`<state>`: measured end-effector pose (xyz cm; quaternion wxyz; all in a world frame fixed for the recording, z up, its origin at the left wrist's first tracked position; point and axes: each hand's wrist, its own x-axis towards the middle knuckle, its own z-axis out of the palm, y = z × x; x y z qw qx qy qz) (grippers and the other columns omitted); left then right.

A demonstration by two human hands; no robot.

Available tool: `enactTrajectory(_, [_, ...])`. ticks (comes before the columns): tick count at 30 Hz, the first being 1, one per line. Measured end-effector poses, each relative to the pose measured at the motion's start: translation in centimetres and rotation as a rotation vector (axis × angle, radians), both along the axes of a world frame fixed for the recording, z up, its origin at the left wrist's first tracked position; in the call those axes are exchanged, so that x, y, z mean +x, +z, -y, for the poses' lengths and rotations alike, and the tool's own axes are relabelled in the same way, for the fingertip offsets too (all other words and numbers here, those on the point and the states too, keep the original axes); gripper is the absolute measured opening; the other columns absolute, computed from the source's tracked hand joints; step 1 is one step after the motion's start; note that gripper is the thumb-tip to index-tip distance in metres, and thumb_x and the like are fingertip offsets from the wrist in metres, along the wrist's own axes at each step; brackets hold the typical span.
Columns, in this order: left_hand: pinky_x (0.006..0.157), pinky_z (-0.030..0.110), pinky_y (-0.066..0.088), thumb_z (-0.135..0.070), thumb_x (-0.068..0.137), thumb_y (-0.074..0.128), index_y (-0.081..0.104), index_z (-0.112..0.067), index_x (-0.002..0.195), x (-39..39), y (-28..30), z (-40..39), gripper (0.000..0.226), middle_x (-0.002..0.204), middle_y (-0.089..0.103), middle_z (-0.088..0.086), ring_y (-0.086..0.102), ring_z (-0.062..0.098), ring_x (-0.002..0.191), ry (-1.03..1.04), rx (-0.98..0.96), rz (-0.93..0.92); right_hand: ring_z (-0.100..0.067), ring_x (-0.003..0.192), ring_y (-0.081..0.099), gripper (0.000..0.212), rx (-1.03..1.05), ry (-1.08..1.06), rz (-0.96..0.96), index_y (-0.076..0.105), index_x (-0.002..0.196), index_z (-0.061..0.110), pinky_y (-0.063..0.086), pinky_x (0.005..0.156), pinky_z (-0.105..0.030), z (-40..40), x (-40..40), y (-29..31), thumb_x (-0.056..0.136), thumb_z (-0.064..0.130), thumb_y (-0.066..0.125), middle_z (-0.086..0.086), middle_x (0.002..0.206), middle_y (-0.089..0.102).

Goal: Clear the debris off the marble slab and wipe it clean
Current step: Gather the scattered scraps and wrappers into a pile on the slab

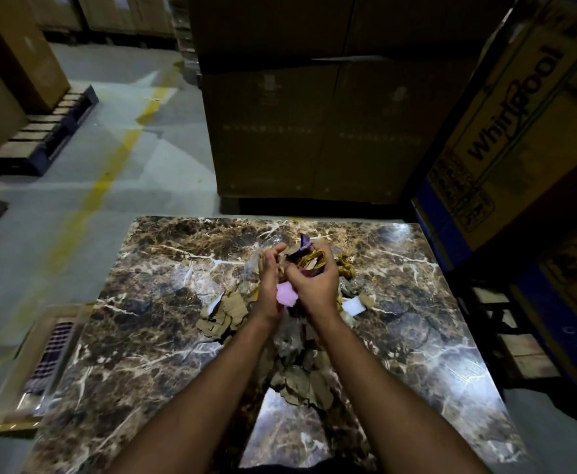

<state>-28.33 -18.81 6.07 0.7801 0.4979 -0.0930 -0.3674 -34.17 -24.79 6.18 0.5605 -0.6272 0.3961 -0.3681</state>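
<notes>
Stacked cardboard boxes (314,114) fill the upper centre of the frame, with a printed carton (519,124) at the upper right. The marble slab (143,336) spreads across the lower middle, glossy and brown-veined, above a grey floor (109,165) with a yellow line. Debris lies along the slab's centre: torn cardboard scraps (224,313) left of the wrists, more brown scraps (300,381) between the forearms, and a white scrap (353,306) to the right. Above the slab, the right hand (314,285) curls around a bundle of yellow cord, purple bits and pink paper (309,261). The left hand (269,271), fingers mostly straight, seems to press against that bundle's left side.
</notes>
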Motion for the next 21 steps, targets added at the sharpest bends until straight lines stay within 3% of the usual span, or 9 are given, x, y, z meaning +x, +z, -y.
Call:
enactTrajectory(3, [0.1,0.055,0.049,-0.078,0.087,0.043,0.055,-0.019,0.126,1.1,-1.5,-0.8,0.071,0.122,0.061,0.016,0.059,0.042,0.116,0.027,0.133,0.132,-0.008,0.079,0.071,0.043,0.143,-0.037,0.088,0.058,0.1,0.027,0.056,0.07,-0.024,1.9,-0.2,1.8,0.08,-0.004,0.08,0.001,0.093,0.07])
enactTrajectory(5, [0.103,0.057,0.045,-0.083,0.085,0.037,0.055,-0.021,0.129,1.5,-2.9,-1.4,0.079,0.126,0.056,0.017,0.053,0.045,0.12,0.06,0.236,0.159,-0.017,0.085,0.068,0.046,0.284,-0.092,0.202,0.053,0.103,0.028,0.058,0.075,-0.032,3.0,-0.4,3.0,0.081,-0.003,0.079,-0.001,0.097,0.066])
enactTrajectory(7, [0.099,0.053,0.046,-0.077,0.088,0.033,0.048,-0.015,0.139,1.7,-3.9,-1.7,0.081,0.127,0.053,0.023,0.049,0.052,0.118,0.054,0.283,0.084,-0.021,0.089,0.064,0.047,0.399,-0.13,0.292,0.047,0.115,0.018,0.055,0.073,-0.033,3.8,-0.4,4.1,0.084,-0.001,0.076,-0.004,0.103,0.061])
enactTrajectory(9, [0.085,0.046,0.05,-0.071,0.088,0.029,0.04,-0.012,0.148,1.0,-4.1,-1.9,0.085,0.118,0.055,0.029,0.057,0.046,0.1,-0.012,0.297,0.01,-0.021,0.088,0.064,0.052,0.488,-0.146,0.37,0.044,0.126,0.008,0.052,0.066,-0.028,4.4,-0.1,4.9,0.085,0.001,0.075,-0.004,0.103,0.059])
enactTrajectory(11, [0.083,0.041,0.05,-0.071,0.094,0.025,0.05,-0.014,0.143,0.1,-4.1,-2.0,0.079,0.119,0.058,0.032,0.062,0.036,0.092,-0.072,0.312,-0.08,-0.023,0.088,0.069,0.076,0.559,-0.124,0.455,0.046,0.136,-0.001,0.058,0.063,-0.03,4.7,0.4,5.4,0.074,0.017,0.087,-0.01,0.109,0.065])
enactTrajectory(14, [0.081,0.042,0.053,-0.075,0.09,0.029,0.065,-0.017,0.123,-0.9,-3.4,-2.0,0.076,0.123,0.062,0.026,0.066,0.028,0.085,-0.157,0.223,-0.275,-0.039,0.11,0.069,0.116,0.613,-0.096,0.454,0.055,0.137,0.005,0.06,0.085,-0.057,5.1,1.0,4.9,0.037,0.047,0.098,-0.019,0.13,0.065])
enactTrajectory(17, [0.102,0.068,0.042,-0.077,0.091,0.03,0.065,-0.017,0.127,-1.1,-3.0,-1.8,0.078,0.12,0.067,0.017,0.068,0.039,0.104,-0.172,0.049,-0.469,-0.04,0.111,0.067,0.118,0.635,-0.096,0.381,0.053,0.138,0.007,0.058,0.084,-0.057,5.8,0.9,2.9,0.036,0.049,0.097,-0.018,0.128,0.065])
enactTrajectory(19, [0.105,0.071,0.037,-0.079,0.088,0.036,0.06,-0.014,0.134,-0.8,-2.7,-1.5,0.083,0.132,0.061,0.024,0.061,0.046,0.118,-0.143,-0.032,-0.53,-0.042,0.113,0.067,0.118,0.677,-0.11,0.355,0.054,0.137,0.011,0.056,0.088,-0.062,5.7,0.5,1.9,0.033,0.048,0.098,-0.018,0.131,0.065])
enactTrajectory(21, [0.099,0.063,0.048,-0.079,0.084,0.048,0.052,-0.011,0.141,-0.3,-1.9,-1.3,0.088,0.136,0.056,0.031,0.058,0.049,0.121,-0.098,-0.088,-0.56,-0.043,0.114,0.067,0.116,0.706,-0.143,0.379,0.056,0.133,0.011,0.052,0.091,-0.068,5.6,0.1,0.1,0.031,0.045,0.099,-0.017,0.13,0.066])
